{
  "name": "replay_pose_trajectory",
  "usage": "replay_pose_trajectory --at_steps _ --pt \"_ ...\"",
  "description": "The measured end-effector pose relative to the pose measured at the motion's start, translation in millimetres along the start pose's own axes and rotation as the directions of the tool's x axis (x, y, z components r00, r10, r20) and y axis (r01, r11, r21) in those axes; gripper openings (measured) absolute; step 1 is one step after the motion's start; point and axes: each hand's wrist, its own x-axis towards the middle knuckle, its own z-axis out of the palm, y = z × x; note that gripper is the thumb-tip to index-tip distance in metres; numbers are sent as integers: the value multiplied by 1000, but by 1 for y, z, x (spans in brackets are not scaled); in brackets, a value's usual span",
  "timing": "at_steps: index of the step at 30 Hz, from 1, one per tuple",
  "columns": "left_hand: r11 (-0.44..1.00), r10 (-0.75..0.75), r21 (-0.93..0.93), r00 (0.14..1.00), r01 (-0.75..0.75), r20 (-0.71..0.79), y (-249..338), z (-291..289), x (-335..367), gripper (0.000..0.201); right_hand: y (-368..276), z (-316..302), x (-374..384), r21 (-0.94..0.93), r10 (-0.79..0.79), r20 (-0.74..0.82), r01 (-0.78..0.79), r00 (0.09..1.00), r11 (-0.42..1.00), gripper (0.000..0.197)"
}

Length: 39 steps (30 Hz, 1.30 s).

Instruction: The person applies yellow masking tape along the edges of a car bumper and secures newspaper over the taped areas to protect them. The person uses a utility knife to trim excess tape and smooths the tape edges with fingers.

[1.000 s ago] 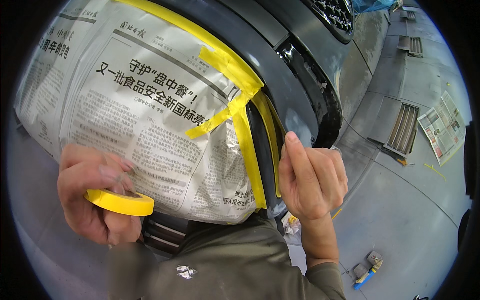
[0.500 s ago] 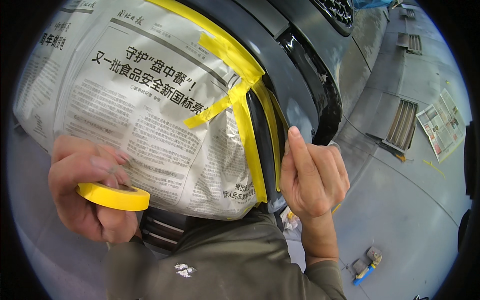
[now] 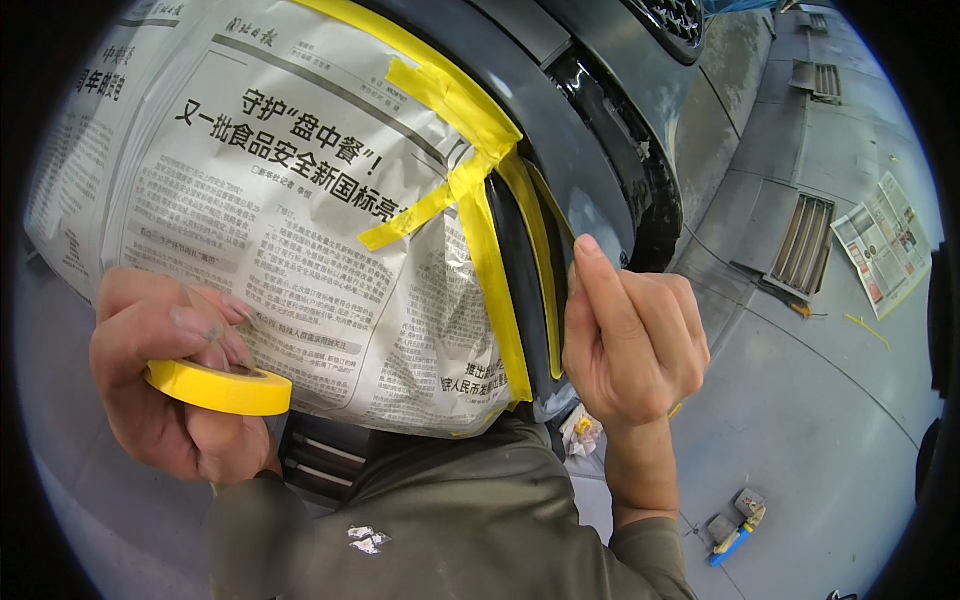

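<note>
My left hand (image 3: 150, 335) holds a roll of yellow masking tape (image 3: 222, 392), its fingers curled through and around the ring, in front of the newspaper. My right hand (image 3: 635, 335) is closed in a pinch at the lower end of a narrow yellow tape strip (image 3: 553, 208). That strip stands slightly off the dark car body panel (image 3: 500, 65); its end is hidden by my fingertips. Newspaper (image 3: 290, 240) covers the part at left, edged by yellow tape (image 3: 490, 270). One short tape piece (image 3: 405, 220) lies slantwise across the paper.
Glossy black trim (image 3: 605, 115) runs beside the panel. On the grey floor at right are floor grates (image 3: 802, 240), a loose newspaper sheet (image 3: 883, 245) and a blue-handled tool (image 3: 732, 545). Crumpled paper (image 3: 580, 430) lies below my right wrist.
My right hand has shifted slightly up and to the right, with the strip's end in its pinch. My left hand keeps the tape roll, almost unmoved; the view has shifted a little.
</note>
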Motion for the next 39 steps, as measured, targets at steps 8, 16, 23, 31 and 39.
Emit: replay_pose_trajectory --at_steps 8,16,23,31,39 --pt "1000 -3 5 999 3 -40 -1 3 -2 33 0 1 -2 -45 -8 31 9 999 999 34" --pt "1000 -8 25 999 9 -49 -1 3 -3 35 -6 -6 -4 -69 37 93 -30 995 997 35" --pt "999 0 37 998 2 -55 -2 3 -5 36 -8 -9 -8 -74 50 107 -42 993 996 38" --pt "997 -35 70 996 41 -84 -1 5 -7 45 -8 -8 -13 -75 32 89 -26 996 997 41" --pt "997 -28 73 999 30 -34 -2 -1 -7 46 -14 -12 -17 -70 97 113 -89 989 994 36"
